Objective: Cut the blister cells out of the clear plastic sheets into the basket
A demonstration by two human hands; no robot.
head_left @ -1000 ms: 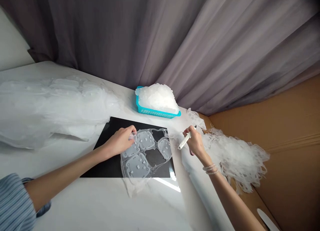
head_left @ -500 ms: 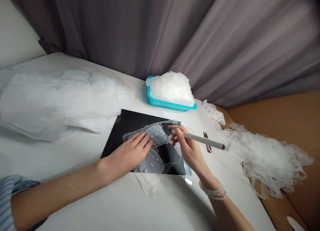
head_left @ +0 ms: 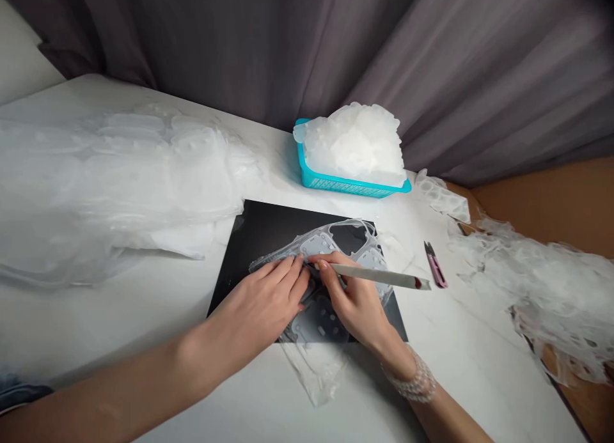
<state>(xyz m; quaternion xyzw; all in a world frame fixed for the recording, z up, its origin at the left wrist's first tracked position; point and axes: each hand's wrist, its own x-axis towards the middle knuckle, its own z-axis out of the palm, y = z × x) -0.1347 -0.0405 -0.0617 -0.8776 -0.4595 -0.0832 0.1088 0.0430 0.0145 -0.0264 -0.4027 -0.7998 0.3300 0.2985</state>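
Note:
A clear plastic sheet (head_left: 314,245) with rounded panels and cut-out openings lies on a black cutting mat (head_left: 271,225). My left hand (head_left: 261,296) rests flat on it, fingers stretched out and pressing on its left part. In my right hand (head_left: 357,305) is a slim pen-shaped tool (head_left: 384,276) with a pale handle and a dark red end. Its working tip, by my left fingertips, is hidden behind my fingers. Part of the sheet hangs over the mat's front edge onto the white table (head_left: 230,392).
A turquoise basket (head_left: 316,179) heaped with translucent pieces (head_left: 355,146) stands behind the mat. Stacked clear sheets (head_left: 139,181) cover the left. Pink-handled thread snips (head_left: 436,267) lie to the right, before a heap of plastic scraps (head_left: 551,289) and cardboard (head_left: 551,200). A curtain (head_left: 288,53) hangs behind.
My right hand has brought the tool left and down, close beside my left fingers. The sheet under my hands has shifted and turned a little. The camera view has moved closer.

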